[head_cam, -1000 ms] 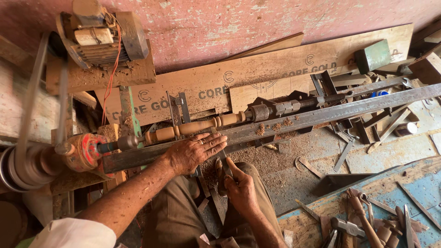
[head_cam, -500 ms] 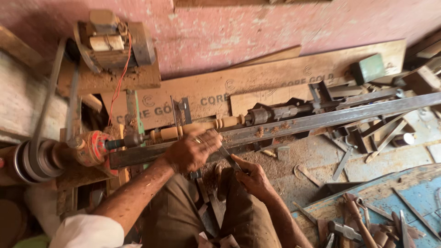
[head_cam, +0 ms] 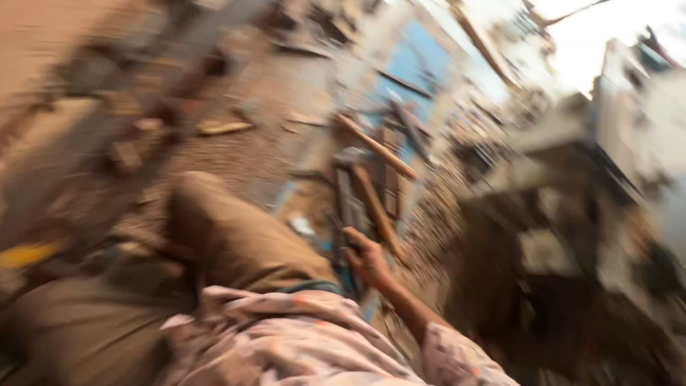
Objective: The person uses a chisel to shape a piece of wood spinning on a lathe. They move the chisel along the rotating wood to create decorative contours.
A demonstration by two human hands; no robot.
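The view is heavily blurred by motion. My right hand (head_cam: 366, 259) reaches down to a pile of long tools on the floor by my right side. Its fingers are curled round a dark, long metal tool (head_cam: 349, 204). Two wooden-handled tools (head_cam: 377, 149) lie just beyond it, one (head_cam: 374, 207) almost touching my hand. My bent knee in khaki trousers (head_cam: 229, 236) and my patterned shirt (head_cam: 286, 336) fill the lower left. My left hand is out of view.
A blue board (head_cam: 411, 78) lies on the floor beyond the tools. Wood scraps (head_cam: 223, 127) and sawdust cover the ground at the upper left. Blurred grey machinery or boxes (head_cam: 572, 207) stand at the right.
The view has swung from the lathe to the floor at my right. Both hands have left the turned wooden piece; my right hand is now down among the tools.
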